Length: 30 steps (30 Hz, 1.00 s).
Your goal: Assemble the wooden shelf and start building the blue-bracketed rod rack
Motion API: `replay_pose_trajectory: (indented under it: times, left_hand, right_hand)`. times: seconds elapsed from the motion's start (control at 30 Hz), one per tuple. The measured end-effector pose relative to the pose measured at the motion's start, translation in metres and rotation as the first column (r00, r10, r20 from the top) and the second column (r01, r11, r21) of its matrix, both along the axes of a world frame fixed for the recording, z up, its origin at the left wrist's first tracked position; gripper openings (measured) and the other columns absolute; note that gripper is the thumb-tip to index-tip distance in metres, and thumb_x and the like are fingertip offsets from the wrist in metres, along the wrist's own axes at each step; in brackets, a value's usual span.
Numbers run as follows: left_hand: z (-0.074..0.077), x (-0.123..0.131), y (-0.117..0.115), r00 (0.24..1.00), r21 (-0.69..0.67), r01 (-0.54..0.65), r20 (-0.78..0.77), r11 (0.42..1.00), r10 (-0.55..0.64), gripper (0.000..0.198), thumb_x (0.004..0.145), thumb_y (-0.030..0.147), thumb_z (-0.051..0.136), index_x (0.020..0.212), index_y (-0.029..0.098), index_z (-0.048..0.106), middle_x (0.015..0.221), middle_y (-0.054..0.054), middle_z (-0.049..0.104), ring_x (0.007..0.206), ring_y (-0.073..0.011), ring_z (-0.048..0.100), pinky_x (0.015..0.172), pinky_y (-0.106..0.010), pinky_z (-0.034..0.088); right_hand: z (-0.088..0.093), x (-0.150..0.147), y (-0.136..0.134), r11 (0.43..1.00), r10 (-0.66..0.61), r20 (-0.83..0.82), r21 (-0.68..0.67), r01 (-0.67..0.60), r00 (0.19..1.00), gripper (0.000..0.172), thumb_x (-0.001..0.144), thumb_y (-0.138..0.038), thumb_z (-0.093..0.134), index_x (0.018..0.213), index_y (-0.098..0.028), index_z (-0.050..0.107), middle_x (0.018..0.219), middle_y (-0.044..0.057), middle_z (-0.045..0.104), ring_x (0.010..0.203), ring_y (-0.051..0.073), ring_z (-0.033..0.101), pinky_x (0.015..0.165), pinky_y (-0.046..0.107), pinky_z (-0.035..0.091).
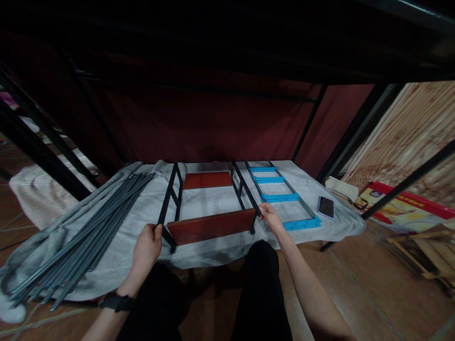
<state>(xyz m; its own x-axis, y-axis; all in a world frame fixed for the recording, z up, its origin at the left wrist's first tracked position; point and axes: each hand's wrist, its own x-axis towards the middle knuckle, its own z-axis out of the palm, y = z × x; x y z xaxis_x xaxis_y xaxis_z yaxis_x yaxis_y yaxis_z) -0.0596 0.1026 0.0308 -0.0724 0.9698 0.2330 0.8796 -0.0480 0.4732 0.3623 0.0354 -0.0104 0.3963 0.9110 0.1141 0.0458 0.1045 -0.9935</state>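
Note:
A small black metal rack frame with two reddish-brown boards stands on the grey cloth in front of me. My left hand, with a dark watch on the wrist, closes around the frame's near left end. On the opposite side, my right hand pinches the near right end of the frame. One board spans the near side between the two black side pieces; the other lies across the far side. Just right of my right hand rests a frame of grey tubes joined by blue plastic crosspieces.
A bundle of grey metal tubes lies at the left of the cloth-covered surface. A phone rests near the right edge. Black posts and a low overhead structure surround the surface. A red and yellow box stands beyond on the right.

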Motion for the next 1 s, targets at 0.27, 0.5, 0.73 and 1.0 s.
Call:
replay_pose_trajectory:
  times: [0.27, 0.5, 0.73, 1.0]
  left_hand:
    - [-0.0016, 0.0001, -0.0008, 1.000, -0.010, -0.009, 0.015, 1.000, 0.009, 0.034, 0.089, 0.044, 0.033, 0.093, 0.017, 0.053, 0.087, -0.014, 0.067, 0.088, -0.0290, 0.065, 0.070, -0.034, 0.047]
    - [-0.0002, 0.0011, -0.0007, 0.999, -0.038, -0.017, 0.034, 0.999, 0.018, 0.033, 0.089, 0.042, 0.033, 0.093, 0.017, 0.053, 0.091, -0.015, 0.067, 0.093, -0.0298, 0.064, 0.074, -0.035, 0.047]
    - [0.0008, 0.0010, -0.0033, 0.999, -0.014, -0.007, 0.042, 1.000, 0.007, 0.030, 0.090, 0.041, 0.034, 0.092, 0.018, 0.053, 0.086, -0.013, 0.067, 0.090, -0.0285, 0.065, 0.072, -0.034, 0.047]
    - [0.0032, 0.0037, -0.0049, 1.000, -0.028, -0.020, 0.023, 0.999, 0.021, 0.032, 0.091, 0.041, 0.032, 0.094, 0.017, 0.053, 0.091, -0.015, 0.067, 0.093, -0.0287, 0.065, 0.074, -0.034, 0.048]
  right_hand:
    - [0.0002, -0.0002, 0.0006, 0.988, -0.012, 0.073, -0.155, 0.023, 0.997, 0.052, 0.072, -0.073, 0.052, 0.066, -0.022, 0.047, 0.047, -0.006, 0.046, 0.041, 0.010, 0.039, 0.044, 0.025, 0.032]
    - [0.0048, -0.0028, 0.0027, 0.999, 0.031, 0.075, -0.046, -0.028, 0.997, 0.044, 0.072, -0.065, 0.058, 0.067, -0.022, 0.046, 0.053, -0.006, 0.045, 0.045, 0.009, 0.039, 0.047, 0.024, 0.033]
    - [0.0023, 0.0006, 0.0052, 0.992, 0.012, 0.145, -0.127, 0.007, 0.989, 0.049, 0.078, -0.069, 0.046, 0.064, -0.022, 0.046, 0.047, -0.005, 0.042, 0.042, 0.011, 0.038, 0.045, 0.026, 0.031]
    - [-0.0001, 0.0059, 0.0070, 0.996, 0.048, 0.128, -0.076, -0.039, 0.991, 0.042, 0.072, -0.062, 0.057, 0.066, -0.023, 0.044, 0.051, -0.006, 0.042, 0.047, 0.011, 0.039, 0.047, 0.024, 0.032]
